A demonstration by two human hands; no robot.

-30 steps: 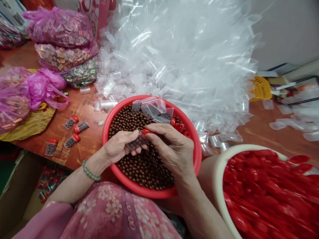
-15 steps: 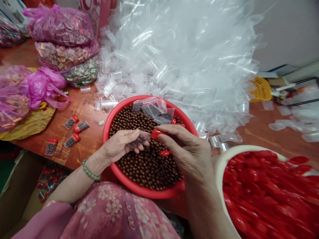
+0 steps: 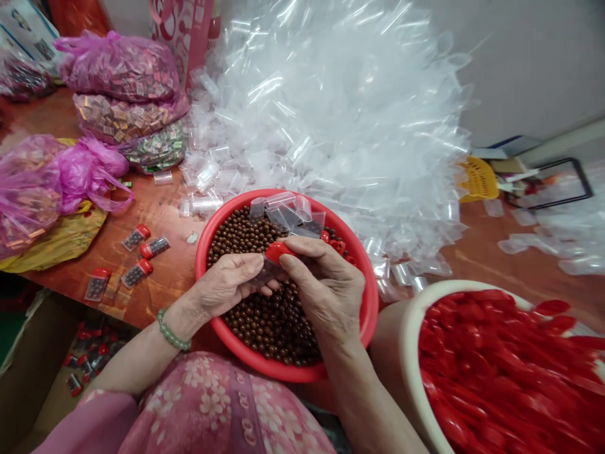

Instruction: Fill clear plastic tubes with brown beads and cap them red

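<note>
Over a red basin (image 3: 217, 328) of brown balls (image 3: 265, 321), my left hand (image 3: 231, 277) holds a clear plastic container (image 3: 267, 272) with dark contents. My right hand (image 3: 326, 284) pinches a red cap (image 3: 278, 250), which sits at the container's mouth; whether it is fully seated cannot be made out. Clear empty containers (image 3: 286, 211) and several red caps (image 3: 336, 244) lie on the balls at the basin's far side.
Clear containers (image 3: 331, 113) are heaped behind the basin. A cream bucket (image 3: 410, 353) of red pieces stands right. Filled capped containers (image 3: 137, 272) and pink bags (image 3: 118, 69) lie left. Below them is a cardboard box (image 3: 33, 384). A yellow basket (image 3: 479, 180) is at back right.
My right hand has moved left and brought the red cap onto the container in my left hand. A red cap that lay mid-basin is no longer visible there. The view has shifted slightly.
</note>
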